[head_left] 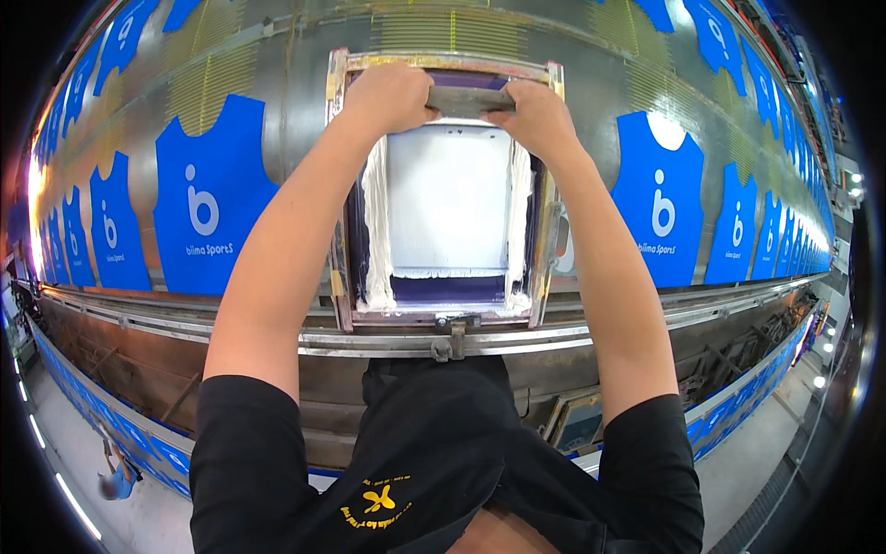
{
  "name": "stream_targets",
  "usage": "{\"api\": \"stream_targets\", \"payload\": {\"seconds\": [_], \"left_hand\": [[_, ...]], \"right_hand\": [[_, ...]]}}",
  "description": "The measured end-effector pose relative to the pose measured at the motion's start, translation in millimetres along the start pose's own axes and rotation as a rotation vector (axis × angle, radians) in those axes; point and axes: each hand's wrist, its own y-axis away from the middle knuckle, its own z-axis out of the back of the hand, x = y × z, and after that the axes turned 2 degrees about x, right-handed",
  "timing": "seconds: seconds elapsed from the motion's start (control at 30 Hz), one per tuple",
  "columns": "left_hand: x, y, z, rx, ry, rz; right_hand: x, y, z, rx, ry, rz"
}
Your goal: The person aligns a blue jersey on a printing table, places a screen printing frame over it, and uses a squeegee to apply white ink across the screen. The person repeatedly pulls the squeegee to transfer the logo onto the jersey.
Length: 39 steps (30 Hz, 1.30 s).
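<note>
My left hand (pixel 391 98) and my right hand (pixel 537 118) both grip the grey handle of a squeegee (pixel 469 100), one at each end. The squeegee lies crosswise near the far end of a screen printing frame (pixel 340 222). Fingers of both hands curl round the handle; its blade is mostly hidden. White ink (pixel 448 198) coats the middle of the mesh, with thick ridges of it down both sides. Under my wrists, the frame rests on the long metal table, its near edge by a metal clamp (pixel 452 338) on the rail.
Blue fabric shirt panels (pixel 214 175) with white prints lie in a row to the left, and more blue panels (pixel 659 203) to the right. A metal rail (pixel 591 338) runs along the near edge. Another person (pixel 118 475) stands far off at lower left.
</note>
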Motion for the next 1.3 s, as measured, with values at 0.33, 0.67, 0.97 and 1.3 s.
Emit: {"api": "stream_targets", "payload": {"seconds": [0.33,0.67,0.97,1.3], "left_hand": [[-87.1,178.4,-81.4,0.003,0.119,0.057],[-172.3,312.0,-112.1,-0.018,0.220,0.062],[-73.4,137.1,-14.9,0.287,0.102,0.060],[-9.7,15.5,-3.4,0.014,0.033,0.079]], "right_hand": [[32.9,192.6,-67.4,-0.252,-0.081,0.225],[59.2,329.6,-69.8,-0.024,-0.113,0.213],[25.4,165.5,-10.1,0.041,-0.121,0.166],[1.3,24.2,-16.4,-0.098,-0.049,0.015]]}}
